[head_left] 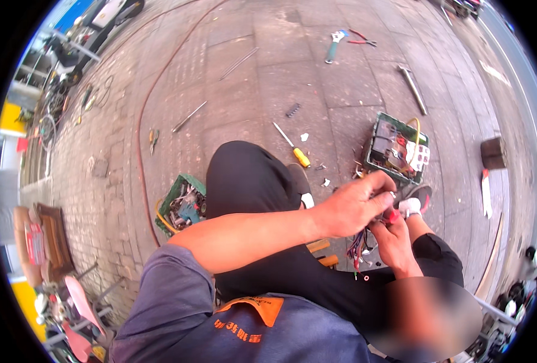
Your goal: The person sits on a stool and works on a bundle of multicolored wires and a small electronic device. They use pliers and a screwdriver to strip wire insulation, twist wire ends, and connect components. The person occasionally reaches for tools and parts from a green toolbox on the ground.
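Note:
My left hand [358, 207] reaches across from the left, its thumb and fingers closed in a pinch; what lies between them is too small to make out. Just below it, my right hand [394, 245] is closed around a small red piece [393, 216]. The two hands almost touch. A bundle of thin coloured wires [358, 247] hangs beside the right hand, its upper end hidden by the hands. Beyond them stands a green basket [374, 158] holding dark parts and a white piece with holes.
On the paving lie a yellow-handled screwdriver [301, 156], an adjustable wrench [335, 47], red-handled pliers [363, 40] and a metal bar [412, 91]. Another green basket [170, 198] of tools stands by my left knee. A dark block [493, 153] sits at right; a hose [143, 121] runs along the left.

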`<state>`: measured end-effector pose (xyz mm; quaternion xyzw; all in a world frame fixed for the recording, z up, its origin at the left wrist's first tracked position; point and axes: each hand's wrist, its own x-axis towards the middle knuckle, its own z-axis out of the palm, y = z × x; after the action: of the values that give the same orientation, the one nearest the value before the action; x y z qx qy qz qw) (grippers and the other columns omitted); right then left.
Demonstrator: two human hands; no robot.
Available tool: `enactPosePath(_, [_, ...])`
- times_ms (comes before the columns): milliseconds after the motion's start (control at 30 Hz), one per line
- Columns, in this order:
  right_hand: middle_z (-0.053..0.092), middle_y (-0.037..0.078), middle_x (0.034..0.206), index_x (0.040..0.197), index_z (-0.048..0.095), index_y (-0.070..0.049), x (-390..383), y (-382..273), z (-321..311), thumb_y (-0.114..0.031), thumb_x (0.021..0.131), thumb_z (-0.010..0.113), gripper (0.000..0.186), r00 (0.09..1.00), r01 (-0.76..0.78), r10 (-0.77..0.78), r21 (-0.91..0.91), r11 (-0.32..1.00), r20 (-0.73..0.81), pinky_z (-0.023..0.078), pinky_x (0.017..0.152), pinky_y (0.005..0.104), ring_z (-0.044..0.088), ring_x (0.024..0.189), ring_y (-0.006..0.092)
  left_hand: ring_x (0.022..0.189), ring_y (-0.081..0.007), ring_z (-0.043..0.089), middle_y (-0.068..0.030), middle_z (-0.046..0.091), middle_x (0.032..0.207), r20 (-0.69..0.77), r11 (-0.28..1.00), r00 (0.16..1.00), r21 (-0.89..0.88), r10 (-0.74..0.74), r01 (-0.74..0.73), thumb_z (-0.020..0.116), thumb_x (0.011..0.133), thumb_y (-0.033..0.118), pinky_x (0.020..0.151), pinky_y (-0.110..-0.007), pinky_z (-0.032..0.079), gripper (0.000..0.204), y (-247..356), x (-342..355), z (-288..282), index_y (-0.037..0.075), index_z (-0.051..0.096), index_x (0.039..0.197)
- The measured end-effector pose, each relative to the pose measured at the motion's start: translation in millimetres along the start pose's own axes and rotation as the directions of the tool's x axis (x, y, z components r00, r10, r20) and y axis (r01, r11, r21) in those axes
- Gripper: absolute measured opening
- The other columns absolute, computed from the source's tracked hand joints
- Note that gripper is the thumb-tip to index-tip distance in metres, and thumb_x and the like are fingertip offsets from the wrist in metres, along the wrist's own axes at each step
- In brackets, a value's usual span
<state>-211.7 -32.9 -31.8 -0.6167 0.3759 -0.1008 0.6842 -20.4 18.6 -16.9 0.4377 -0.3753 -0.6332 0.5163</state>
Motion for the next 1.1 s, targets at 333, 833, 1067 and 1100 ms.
enactPosePath(333, [0.06, 0.009, 0.139, 0.14, 0.053, 0.004, 2.5, 19.1, -17.1, -0.02, 0.107, 0.063, 0.042, 0.976, 0.172, -0.185, -0.108, 0.979, -0.115, 0.047, 0.104, 0.0331, 0.058, 0.123, 0.0178, 0.091, -0.0359, 0.069, -0.0169, 0.069, 0.093, -0.129, 0.901, 0.924, 0.306, 0.359, -0.307, 0.065, 0.096, 0.014, 0.081, -0.046, 0.052, 0.017, 11.2, 1.7, 19.3, 0.002, 0.06, 0.106])
enactPosePath(833, [0.067, 0.002, 0.089, 0.104, 0.068, -0.001, 34.3, 50.1, -0.7, -0.037, 0.111, 0.056, 0.038, 0.974, -0.146, 0.107, -0.193, 0.97, -0.197, 0.047, 0.077, 0.0269, 0.058, 0.078, 0.0099, 0.113, -0.0284, 0.066, -0.0122, 0.069, 0.115, -0.406, 0.58, 0.62, 0.808, 0.671, -0.099, 0.067, 0.098, 0.024, 0.1, -0.042, 0.051, 0.028, 107.1, -83.1, -163.3, 0.005, 0.07, 0.117])
enactPosePath(1067, [0.068, 0.001, 0.09, 0.11, 0.074, 0.001, 61.2, 55.4, -4.2, -0.02, 0.11, 0.058, 0.026, 0.95, -0.306, 0.249, -0.39, 0.869, -0.19, 0.05, 0.078, 0.0307, 0.06, 0.085, 0.012, 0.125, -0.0351, 0.062, -0.0236, 0.065, 0.133, -0.975, 0.692, 0.22, 0.136, -0.034, 0.709, 0.065, 0.098, 0.043, 0.106, -0.047, 0.048, 0.06, -143.5, -91.6, -485.3, -0.003, 0.06, 0.136])
enactPosePath(1100, [0.067, -0.001, 0.089, 0.112, 0.074, -0.001, 62.8, 77.2, -15.2, -0.019, 0.109, 0.058, 0.024, 0.943, -0.333, 0.283, -0.423, 0.843, -0.177, 0.048, 0.076, 0.0294, 0.058, 0.083, 0.0102, 0.131, -0.0383, 0.057, -0.0256, 0.058, 0.141, -0.979, 0.477, 0.188, 0.129, -0.078, 0.869, 0.062, 0.099, 0.047, 0.11, -0.048, 0.046, 0.067, -167.0, -98.8, -499.5, -0.003, 0.054, 0.142])
